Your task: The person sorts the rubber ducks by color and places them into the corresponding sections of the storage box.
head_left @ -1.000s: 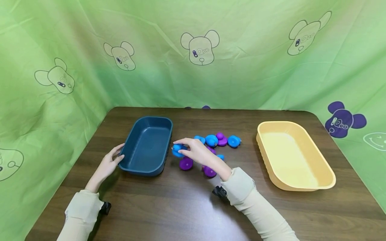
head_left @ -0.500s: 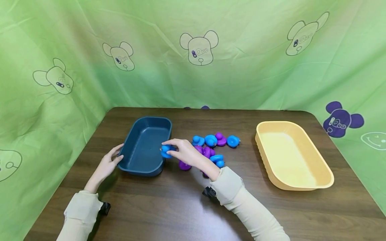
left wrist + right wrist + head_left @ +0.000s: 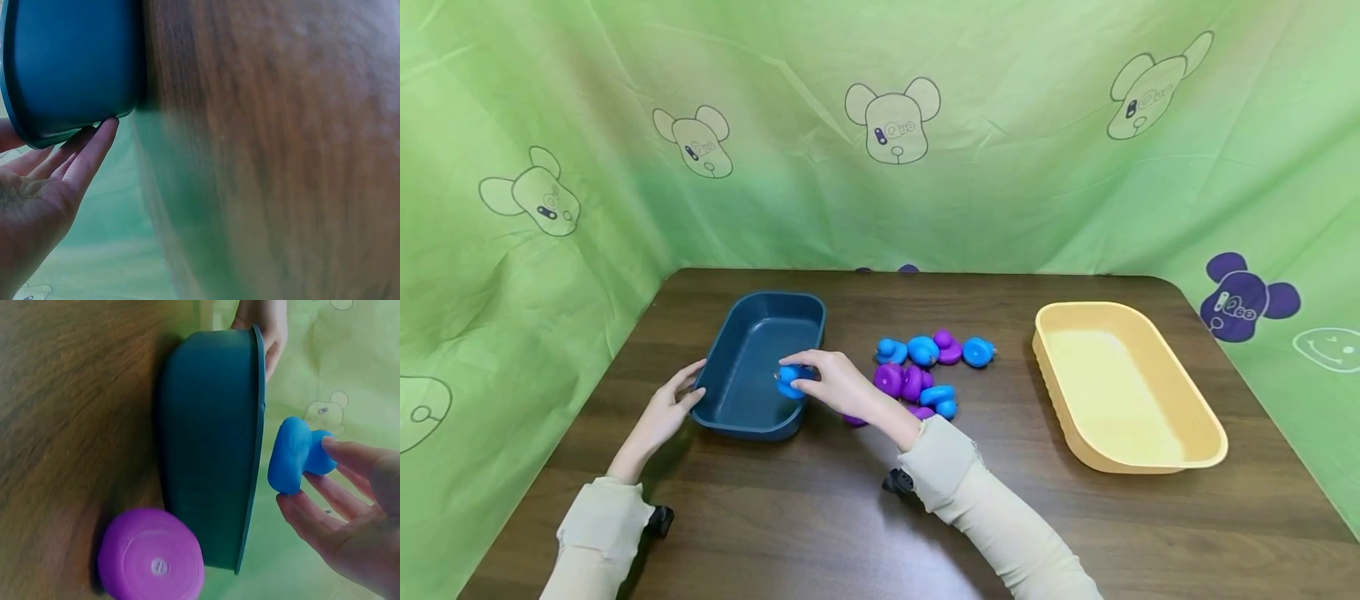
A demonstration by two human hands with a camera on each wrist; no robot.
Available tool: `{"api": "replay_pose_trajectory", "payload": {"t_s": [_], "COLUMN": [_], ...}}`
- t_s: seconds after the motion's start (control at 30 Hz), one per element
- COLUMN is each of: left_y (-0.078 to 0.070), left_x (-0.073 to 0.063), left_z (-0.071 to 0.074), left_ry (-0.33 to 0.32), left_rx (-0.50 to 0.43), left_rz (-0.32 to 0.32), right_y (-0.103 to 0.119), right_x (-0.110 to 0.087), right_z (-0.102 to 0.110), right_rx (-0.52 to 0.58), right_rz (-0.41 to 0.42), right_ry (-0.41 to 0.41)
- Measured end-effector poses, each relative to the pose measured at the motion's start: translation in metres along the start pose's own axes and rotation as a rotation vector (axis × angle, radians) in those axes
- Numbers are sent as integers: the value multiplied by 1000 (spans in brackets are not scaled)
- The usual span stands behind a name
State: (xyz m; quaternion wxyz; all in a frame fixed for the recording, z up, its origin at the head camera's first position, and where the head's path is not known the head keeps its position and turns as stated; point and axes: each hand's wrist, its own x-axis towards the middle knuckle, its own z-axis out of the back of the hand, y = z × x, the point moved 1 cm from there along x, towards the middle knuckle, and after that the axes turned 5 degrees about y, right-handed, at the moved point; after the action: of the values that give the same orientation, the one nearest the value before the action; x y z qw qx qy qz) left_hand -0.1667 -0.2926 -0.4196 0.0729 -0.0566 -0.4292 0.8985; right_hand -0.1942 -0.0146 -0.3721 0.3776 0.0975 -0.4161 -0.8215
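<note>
A blue rubber duck (image 3: 791, 381) is pinched between the thumb and fingers of my right hand (image 3: 835, 385), above the near right part of the dark blue bin (image 3: 765, 432). In the right wrist view the blue duck's round base and smaller head show between the fingertips. My left hand (image 3: 662, 417) holds the bin's left rim, the thumb at the rim and the fingers against the outer wall (image 3: 81, 62). Right of the bin lie several blue and purple rubber ducks (image 3: 889, 380), partly hidden behind my right wrist. One purple duck (image 3: 150, 556) sits close to the bin.
A pale yellow bin (image 3: 1120, 383) stands on the right side of the brown wooden table (image 3: 775, 517). Green cloth (image 3: 775, 200) printed with bear heads hangs behind the table and at its sides.
My right hand has carried the blue duck leftward from beside the pile, across the bin's right rim, to above its inside. My left hand has stayed at the bin.
</note>
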Motion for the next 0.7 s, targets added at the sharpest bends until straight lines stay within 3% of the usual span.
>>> {"api": "replay_pose_trajectory", "payload": {"t_s": [0.7], "left_y": [4], "left_x": [1], "left_z": [0], "left_ry": [-15], "left_rx": [21], "left_rz": [-22], "right_y": [2], "right_x": [16], "right_z": [-19], "right_rx": [-61], "right_rz": [-37], "right_ry": [36]}}
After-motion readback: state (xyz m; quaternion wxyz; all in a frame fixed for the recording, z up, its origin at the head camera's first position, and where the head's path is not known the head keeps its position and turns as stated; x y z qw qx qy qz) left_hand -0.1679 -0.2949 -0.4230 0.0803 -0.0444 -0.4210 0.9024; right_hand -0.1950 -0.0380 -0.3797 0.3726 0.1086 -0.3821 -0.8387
